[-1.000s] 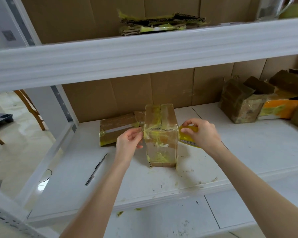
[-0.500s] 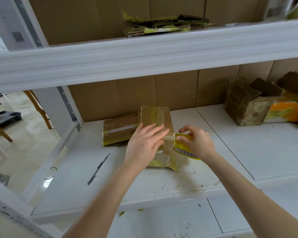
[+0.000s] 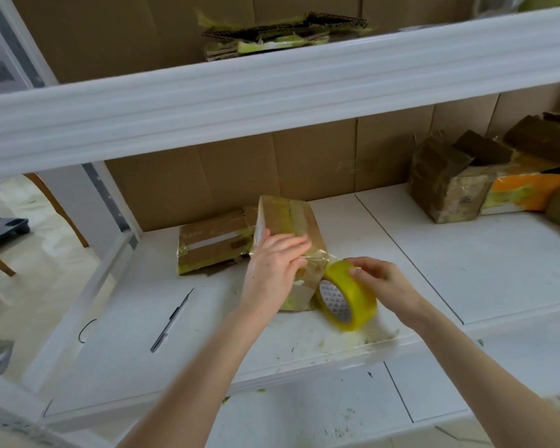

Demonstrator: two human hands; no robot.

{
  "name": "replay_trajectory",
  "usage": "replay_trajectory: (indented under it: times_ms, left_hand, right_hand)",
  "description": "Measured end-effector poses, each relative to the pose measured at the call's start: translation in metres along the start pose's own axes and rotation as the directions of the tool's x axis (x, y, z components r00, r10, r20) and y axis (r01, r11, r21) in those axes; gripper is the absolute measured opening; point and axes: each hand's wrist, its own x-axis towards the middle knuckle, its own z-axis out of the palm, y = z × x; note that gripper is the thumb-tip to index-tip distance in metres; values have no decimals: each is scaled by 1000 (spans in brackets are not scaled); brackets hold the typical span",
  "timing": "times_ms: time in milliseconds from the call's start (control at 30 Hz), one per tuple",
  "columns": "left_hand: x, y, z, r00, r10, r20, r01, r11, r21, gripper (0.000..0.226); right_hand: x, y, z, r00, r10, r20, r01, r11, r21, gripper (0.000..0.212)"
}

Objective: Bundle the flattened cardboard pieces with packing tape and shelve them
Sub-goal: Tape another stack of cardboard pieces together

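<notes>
**Tape wrap under way on the bundle near the shelf's front edge**

Pins the cardboard bundle [image 3: 290, 221] down with the left grip [image 3: 274, 270]: fingers straight and close together, laid flat over the near end of the top face, smoothing clear tape there rather than curling round anything. Clamps the tape roll [image 3: 348, 297] with the right grip [image 3: 382, 282], thumb and fingertips closed over the upper rim.

Places the bundle on the white shelf [image 3: 466, 253], left of its middle and closer to the front edge than to the back wall. Runs its long axis from front to back, leaning a little leftward at the far end. Stands the roll on its edge just right of the bundle's near corner, touching it or nearly so, core opening turned toward the front-left. Appears to link roll and corner by a short strip of tape, though too glossy to be sure.

Judging from this: needs the roll carried round the bundle across its short side, so falls to the right grip, already on it, while the left keeps the stack from sliding.

Leaves another taped bundle [image 3: 212, 247] flat behind and to the left, a pen-like tool [image 3: 172, 318] toward the front-left corner, worn boxes [image 3: 446, 189] at the back right.
</notes>
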Motion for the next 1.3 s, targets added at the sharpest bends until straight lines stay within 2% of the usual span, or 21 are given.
replay_trajectory:
  times_ms: [100, 167, 267, 433, 533, 633, 833, 967, 1067, 1167, 1233, 1300]
  left_hand:
    - [-1, 9, 15, 999, 15, 29, -14, 1000, -27, 28]
    - [3, 8, 19, 1000, -16, 16, 17, 998, -53, 27]
    - [10, 10, 23, 998, -57, -5, 56, 992, -109, 27]
    - [16, 31, 34, 999, -12, 50, 19, 990, -142, 27]
    - [13, 13, 27, 995, -94, 16, 95, 993, -72, 28]
    - [1, -6, 22, 981, -195, -14, 192, 973, -131, 31]
    - [-4, 2, 35, 979, -195, -67, 174, 957, -232, 32]
    - [-22, -20, 23, 953, -292, -79, 259, 922, -288, 32]
    - [-24, -24, 17, 964, -257, -70, 242, 956, -167, 31]
    - [-18, -15, 19, 995, -88, -48, 95, 981, 167, 29]
    - [-22, -8, 20, 996, -73, -58, 86, 962, 258, 29]
    - [-27, -6, 21, 992, -80, -99, 104, 957, 272, 28]
  right_hand:
    - [4, -4, -9, 996, -45, -83, 32, 987, -155, 17]
    - [7, -6, -18, 990, -114, -78, 89, 960, -266, 19]
    - [10, -7, -25, 984, -163, -72, 130, 932, -338, 21]
    - [12, 1, -28, 977, -135, -167, 93, 967, -237, 19]
    - [12, -2, -26, 980, -114, -162, 90, 985, -148, 20]
    - [11, -8, -17, 985, -120, -125, 107, 989, -104, 20]
    - [6, -20, -36, 976, -195, -95, 158, 940, -302, 20]
    - [7, -28, -15, 966, -252, -53, 217, 907, -361, 21]
    - [10, -37, -8, 967, -252, -20, 217, 868, -447, 22]
    - [8, -26, -19, 980, -196, 27, 182, 840, -511, 22]
    - [2, -10, -25, 983, -179, 36, 173, 857, -485, 19]
    - [-5, 1, -26, 989, -147, 30, 147, 908, -392, 19]
